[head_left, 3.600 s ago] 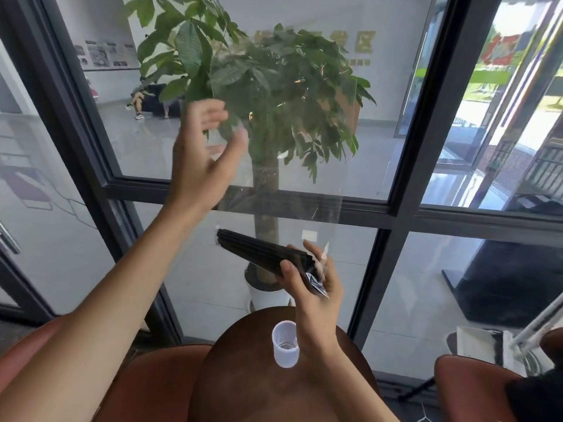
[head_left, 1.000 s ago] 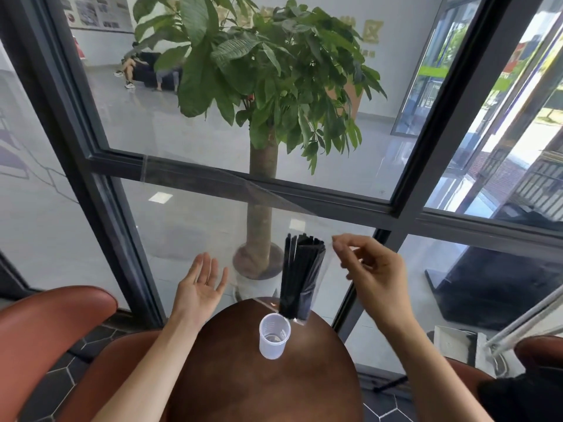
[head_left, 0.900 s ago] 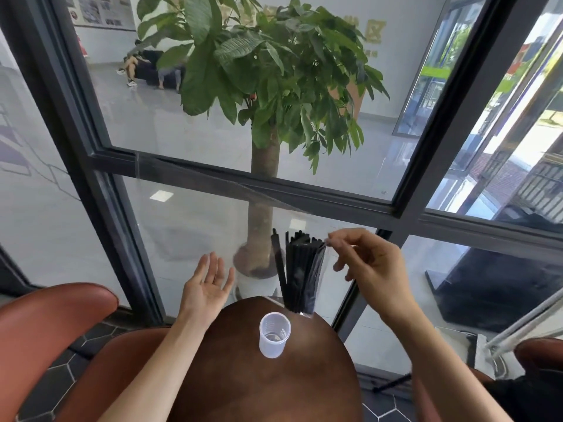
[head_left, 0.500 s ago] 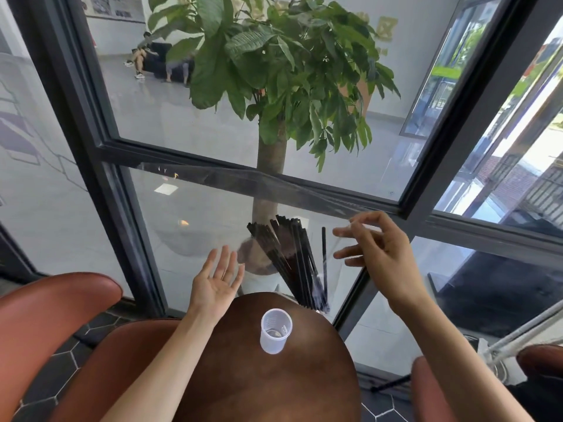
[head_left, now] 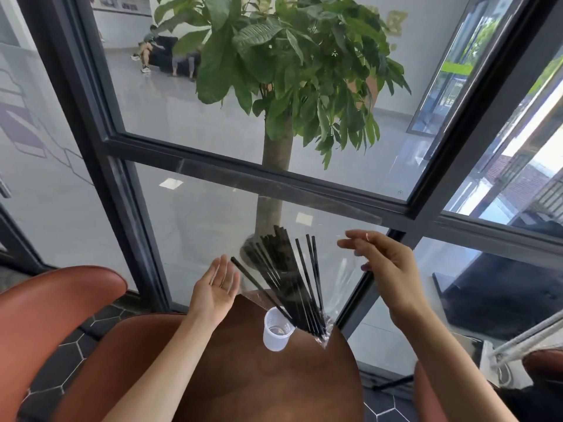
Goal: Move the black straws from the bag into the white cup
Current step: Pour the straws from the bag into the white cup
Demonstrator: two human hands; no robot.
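Note:
A bundle of black straws [head_left: 289, 278] stands fanned out inside a tall clear bag [head_left: 323, 334], whose foot rests on the far edge of the round brown table [head_left: 259, 388]. The leftmost straw leans toward my left hand [head_left: 214, 289], which is palm-up with fingers apart, just left of the fan and holding nothing. My right hand [head_left: 387, 269] hovers at the bag's right side with spread fingers against or near the clear plastic; no grip shows. A small white cup [head_left: 275, 335] stands on the table in front of the bag's foot, with straw ends crossing its rim.
A dark-framed glass wall [head_left: 377, 205] rises right behind the table, with a potted tree [head_left: 274, 166] beyond it. Red-brown chairs stand at the left [head_left: 54, 303] and right [head_left: 542, 360]. A white metal object [head_left: 502, 357] lies at the lower right.
The straws, earlier held in my right hand and then upright as a tight bundle, have fanned out and tipped left. My left hand dropped from high up to beside them; my right hand's fingers spread apart.

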